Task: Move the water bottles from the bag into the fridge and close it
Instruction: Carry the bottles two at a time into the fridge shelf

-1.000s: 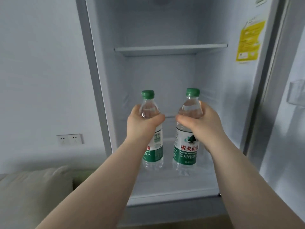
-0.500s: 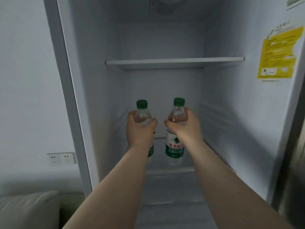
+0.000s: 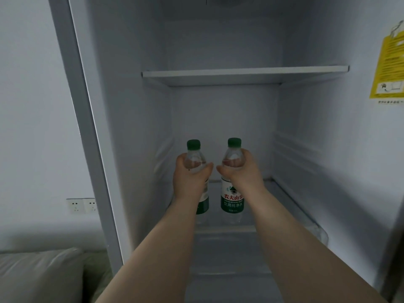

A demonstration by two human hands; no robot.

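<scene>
Two clear water bottles with green caps and green-white labels stand upright deep inside the open fridge point(image 3: 306, 149). My left hand point(image 3: 190, 178) grips the left bottle point(image 3: 194, 149) around its shoulder. My right hand point(image 3: 242, 171) grips the right bottle point(image 3: 232, 200) the same way. Both bottle bases are at the glass shelf point(image 3: 229, 230) near the back wall; whether they touch it I cannot tell. My forearms reach in side by side and hide part of the left bottle's label. The bag is out of view.
A white shelf point(image 3: 244, 73) spans the fridge above the bottles. A yellow sticker point(image 3: 389, 68) is on the right inner wall. The fridge's left edge point(image 3: 87, 138) meets a white wall with a double socket point(image 3: 82, 205). A pale cushion point(image 3: 39, 276) lies lower left.
Both hands have pushed the bottles further back into the fridge, and the view has moved closer in. The door at the right has left the frame.
</scene>
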